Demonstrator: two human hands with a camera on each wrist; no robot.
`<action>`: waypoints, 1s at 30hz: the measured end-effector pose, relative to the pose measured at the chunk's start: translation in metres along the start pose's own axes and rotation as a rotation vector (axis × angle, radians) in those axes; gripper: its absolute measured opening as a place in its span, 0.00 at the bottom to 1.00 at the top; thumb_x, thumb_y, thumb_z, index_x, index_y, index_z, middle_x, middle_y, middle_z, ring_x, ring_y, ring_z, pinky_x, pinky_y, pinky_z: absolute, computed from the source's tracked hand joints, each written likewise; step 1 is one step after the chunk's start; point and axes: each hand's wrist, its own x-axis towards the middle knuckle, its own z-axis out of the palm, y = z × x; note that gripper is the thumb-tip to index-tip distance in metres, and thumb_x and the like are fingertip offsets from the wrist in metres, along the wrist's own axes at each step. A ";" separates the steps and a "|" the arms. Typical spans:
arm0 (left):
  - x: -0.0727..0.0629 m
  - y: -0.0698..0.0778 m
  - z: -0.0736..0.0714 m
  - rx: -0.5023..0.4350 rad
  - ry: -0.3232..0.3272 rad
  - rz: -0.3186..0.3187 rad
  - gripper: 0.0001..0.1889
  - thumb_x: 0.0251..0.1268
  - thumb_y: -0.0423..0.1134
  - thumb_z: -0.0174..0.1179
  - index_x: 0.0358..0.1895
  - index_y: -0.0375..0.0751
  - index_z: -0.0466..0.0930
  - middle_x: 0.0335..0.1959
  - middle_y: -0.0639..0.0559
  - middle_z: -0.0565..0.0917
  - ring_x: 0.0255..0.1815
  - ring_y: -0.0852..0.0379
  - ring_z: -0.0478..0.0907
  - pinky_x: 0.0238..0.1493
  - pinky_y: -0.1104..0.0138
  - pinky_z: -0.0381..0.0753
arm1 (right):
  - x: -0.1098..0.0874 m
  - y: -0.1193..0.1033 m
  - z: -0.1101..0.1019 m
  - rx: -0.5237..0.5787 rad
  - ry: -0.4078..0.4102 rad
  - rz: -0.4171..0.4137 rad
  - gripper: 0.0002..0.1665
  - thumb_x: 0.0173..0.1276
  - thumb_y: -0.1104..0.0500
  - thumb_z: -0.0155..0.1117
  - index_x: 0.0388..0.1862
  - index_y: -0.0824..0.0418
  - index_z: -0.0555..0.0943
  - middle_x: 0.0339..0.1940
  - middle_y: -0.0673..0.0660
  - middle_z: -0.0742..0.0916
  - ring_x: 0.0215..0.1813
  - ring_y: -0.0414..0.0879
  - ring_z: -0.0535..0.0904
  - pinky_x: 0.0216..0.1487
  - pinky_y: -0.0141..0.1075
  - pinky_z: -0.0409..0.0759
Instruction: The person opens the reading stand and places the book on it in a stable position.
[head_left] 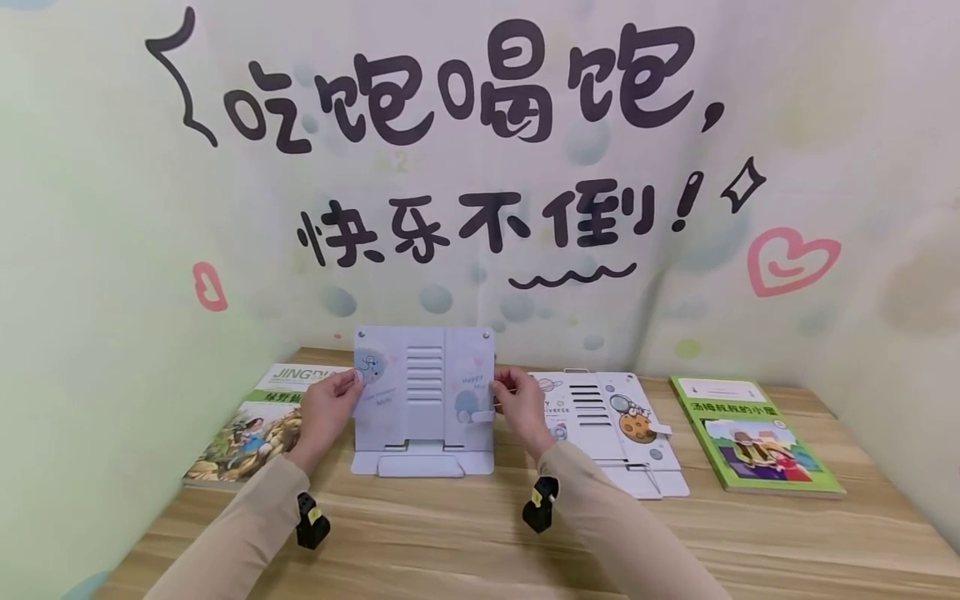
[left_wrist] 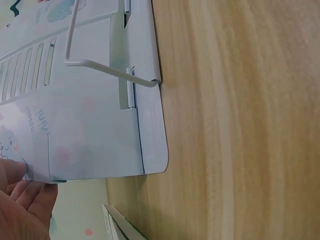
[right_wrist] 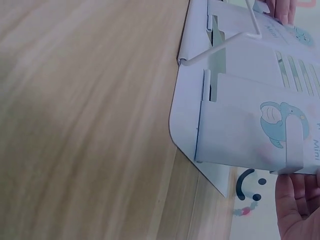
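Note:
A pale metal book stand [head_left: 382, 429] with cartoon dinosaur prints and a column of slots stands upright on the table, its panel raised from its base. My left hand [head_left: 324, 412] pinches the panel's left edge, thumb in front and fingers behind, beside a page clip [left_wrist: 41, 157] in the left wrist view. At the opposite edge my right hand [head_left: 519, 408] grips the panel near the other page clip [right_wrist: 294, 142]. The wire holder [head_left: 422, 476] of the stand lies low across its front, over the base lip [left_wrist: 150, 125].
Right of the stand lies a second book stand [head_left: 633, 450] with astronaut and planet prints, folded flat. A green-bordered book [head_left: 757, 442] is farther right. Another book [head_left: 255, 425] lies at the left, partly behind my left arm. A printed wall cloth [head_left: 480, 292] hangs behind the wooden table [head_left: 435, 542].

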 end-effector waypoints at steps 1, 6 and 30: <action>0.000 0.000 0.000 0.000 0.003 0.000 0.18 0.67 0.36 0.55 0.54 0.27 0.75 0.52 0.34 0.79 0.53 0.42 0.78 0.52 0.57 0.78 | 0.001 0.000 0.000 0.001 -0.001 0.001 0.05 0.66 0.68 0.57 0.38 0.68 0.79 0.32 0.61 0.82 0.31 0.46 0.81 0.35 0.39 0.84; -0.002 -0.001 -0.001 0.008 0.024 0.013 0.17 0.66 0.36 0.56 0.53 0.26 0.76 0.51 0.33 0.80 0.52 0.41 0.79 0.51 0.57 0.78 | 0.005 -0.001 0.001 -0.017 -0.009 0.010 0.05 0.67 0.67 0.57 0.39 0.66 0.79 0.33 0.60 0.82 0.32 0.45 0.80 0.36 0.37 0.84; -0.009 -0.075 -0.112 0.387 -0.118 -0.171 0.32 0.72 0.44 0.43 0.66 0.18 0.51 0.64 0.21 0.60 0.62 0.25 0.59 0.59 0.41 0.64 | -0.095 -0.030 0.093 0.207 -0.387 -0.190 0.11 0.66 0.67 0.56 0.45 0.71 0.79 0.37 0.66 0.84 0.36 0.42 0.79 0.37 0.29 0.79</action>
